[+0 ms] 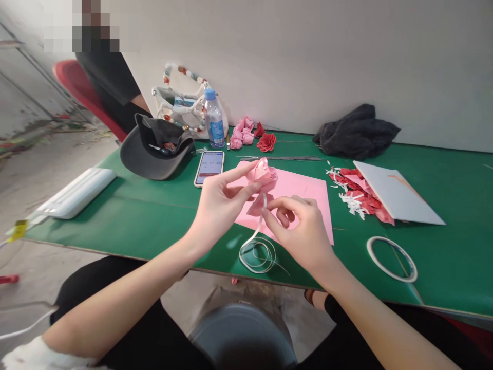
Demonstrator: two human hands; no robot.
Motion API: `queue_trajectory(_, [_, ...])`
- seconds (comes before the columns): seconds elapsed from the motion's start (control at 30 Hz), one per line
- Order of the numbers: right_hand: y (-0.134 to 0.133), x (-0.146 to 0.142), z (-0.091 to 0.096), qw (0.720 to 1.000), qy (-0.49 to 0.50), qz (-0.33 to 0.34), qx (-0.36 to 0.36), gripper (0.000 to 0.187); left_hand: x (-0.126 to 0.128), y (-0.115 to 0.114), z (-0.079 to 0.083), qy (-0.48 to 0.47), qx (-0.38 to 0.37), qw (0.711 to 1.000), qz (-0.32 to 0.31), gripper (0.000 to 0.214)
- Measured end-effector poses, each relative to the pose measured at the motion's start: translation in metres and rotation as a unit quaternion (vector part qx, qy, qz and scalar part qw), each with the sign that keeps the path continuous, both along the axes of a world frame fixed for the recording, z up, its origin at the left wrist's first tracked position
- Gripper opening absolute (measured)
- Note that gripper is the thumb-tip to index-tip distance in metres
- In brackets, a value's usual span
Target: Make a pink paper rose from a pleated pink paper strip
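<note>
My left hand (pixel 219 200) pinches a pink paper flower (pixel 262 176) between thumb and fingers, above the table. Just below the bloom, my right hand (pixel 300 226) has thumb and forefinger closed on a narrow white strip (pixel 264 200). The strip runs up to the underside of the flower and down toward a loose white coil (pixel 257 255) near the table's front edge. Beneath both hands lies a pink paper sheet (pixel 308 198). A small darker pink piece (pixel 256 206) shows under the flower; whether it is joined to it I cannot tell.
Pink paper flowers (pixel 242 132), a red one (pixel 266 142), thin wires (pixel 281 158), a phone (pixel 209 168), bottle (pixel 214 121) and cap (pixel 156 146) lie behind. Paper scraps (pixel 358 192), a white board (pixel 400 195) and a tape roll (pixel 392 259) are right. A person sits back left.
</note>
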State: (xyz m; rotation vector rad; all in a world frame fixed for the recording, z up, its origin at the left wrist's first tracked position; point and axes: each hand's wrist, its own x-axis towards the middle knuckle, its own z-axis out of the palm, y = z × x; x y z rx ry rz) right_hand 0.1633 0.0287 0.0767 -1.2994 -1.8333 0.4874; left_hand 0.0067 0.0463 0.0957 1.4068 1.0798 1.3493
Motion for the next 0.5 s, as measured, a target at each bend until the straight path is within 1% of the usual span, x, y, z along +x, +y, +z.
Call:
queue_trajectory(0.1, [0.004, 0.006, 0.008, 0.995, 0.000, 0.041, -0.089, 0.015, -0.008, 0.004, 0.007, 0.022, 0.009, 1.000, 0.015, 0.039])
queue_trajectory(0.17, [0.007, 0.011, 0.010, 0.990, -0.006, 0.059, -0.132, 0.017, -0.012, 0.006, 0.010, 0.030, 0.011, 0.999, 0.015, 0.039])
queue_trajectory(0.27, [0.011, 0.018, 0.007, 0.980, -0.021, 0.089, -0.177, 0.018, -0.015, 0.008, 0.012, 0.022, 0.003, 1.000, 0.003, 0.037])
queue_trajectory(0.33, [0.013, 0.022, 0.004, 0.975, -0.024, 0.111, -0.191, 0.020, -0.016, 0.008, 0.012, 0.010, -0.004, 1.000, -0.007, 0.035])
queue_trajectory(0.37, [0.014, 0.024, 0.002, 0.974, -0.019, 0.113, -0.195, 0.018, -0.016, 0.008, 0.011, 0.003, -0.006, 1.000, -0.012, 0.034])
queue_trajectory(0.43, [0.016, 0.026, -0.002, 0.973, 0.007, 0.092, -0.209, 0.017, -0.016, 0.008, 0.011, -0.011, -0.011, 1.000, -0.022, 0.032])
queue_trajectory(0.5, [0.017, 0.025, -0.004, 0.970, 0.062, 0.063, -0.227, 0.029, -0.016, 0.008, 0.012, -0.021, -0.014, 0.999, -0.028, 0.030])
